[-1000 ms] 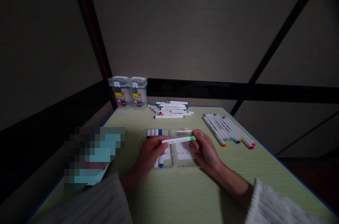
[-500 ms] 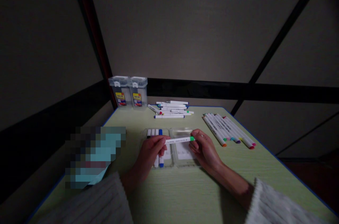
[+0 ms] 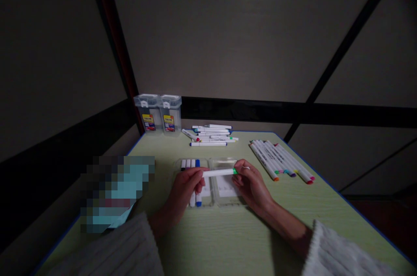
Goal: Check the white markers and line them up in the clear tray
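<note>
A white marker with a green band (image 3: pixel 221 172) is held level between both hands, above an open clear plastic case (image 3: pixel 213 200). My left hand (image 3: pixel 187 184) pinches its left end, and my right hand (image 3: pixel 252 184) grips the end by the green band. Several markers lie side by side in the left half of the case, among them a blue-capped one (image 3: pixel 198 203), partly covered by my left hand. A white paper (image 3: pixel 226 187) shows in the right half.
Two clear lidded boxes (image 3: pixel 148 115) stand at the back left. A pile of white markers (image 3: pixel 213 131) lies at the back middle, and a row of markers (image 3: pixel 280 158) at the right. A blurred-out turquoise item (image 3: pixel 120 193) is at the left.
The marker has turned about its long axis: the printing that showed on its barrel is out of sight. Both hands have stayed nearly in place.
</note>
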`<state>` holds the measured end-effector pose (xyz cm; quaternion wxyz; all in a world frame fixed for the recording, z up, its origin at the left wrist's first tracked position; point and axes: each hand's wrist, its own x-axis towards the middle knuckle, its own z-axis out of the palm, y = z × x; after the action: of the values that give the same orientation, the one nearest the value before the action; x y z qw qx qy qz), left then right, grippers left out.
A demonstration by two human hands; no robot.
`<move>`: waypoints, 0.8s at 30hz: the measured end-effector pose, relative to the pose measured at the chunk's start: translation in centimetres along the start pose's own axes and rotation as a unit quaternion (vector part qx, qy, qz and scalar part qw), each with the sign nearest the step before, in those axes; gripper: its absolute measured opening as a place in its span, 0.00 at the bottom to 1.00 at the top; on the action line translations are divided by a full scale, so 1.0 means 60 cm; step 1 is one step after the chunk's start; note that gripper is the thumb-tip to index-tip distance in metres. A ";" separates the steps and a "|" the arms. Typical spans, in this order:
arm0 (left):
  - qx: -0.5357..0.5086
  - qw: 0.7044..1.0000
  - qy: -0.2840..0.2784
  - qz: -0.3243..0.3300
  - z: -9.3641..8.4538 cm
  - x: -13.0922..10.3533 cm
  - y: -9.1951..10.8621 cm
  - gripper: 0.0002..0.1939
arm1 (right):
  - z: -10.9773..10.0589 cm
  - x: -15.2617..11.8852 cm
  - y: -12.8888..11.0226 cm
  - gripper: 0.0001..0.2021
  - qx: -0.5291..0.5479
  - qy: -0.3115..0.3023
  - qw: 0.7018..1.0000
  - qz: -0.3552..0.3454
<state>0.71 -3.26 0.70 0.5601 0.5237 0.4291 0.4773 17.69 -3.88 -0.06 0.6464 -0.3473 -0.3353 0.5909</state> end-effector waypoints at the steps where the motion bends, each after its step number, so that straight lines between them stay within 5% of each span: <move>1: 0.001 1.000 0.000 0.000 0.000 0.000 0.000 0.16 | -0.001 0.000 0.000 0.04 0.002 -0.002 1.000 0.001; 24: -0.017 1.000 -0.002 -0.008 -0.001 0.003 -0.005 0.16 | -0.004 0.000 -0.003 0.02 0.008 -0.027 1.000 -0.009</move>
<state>0.71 -3.10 0.41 0.5740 0.5113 0.4240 0.4789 17.98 -3.90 -0.02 0.6450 -0.3229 -0.3511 0.5970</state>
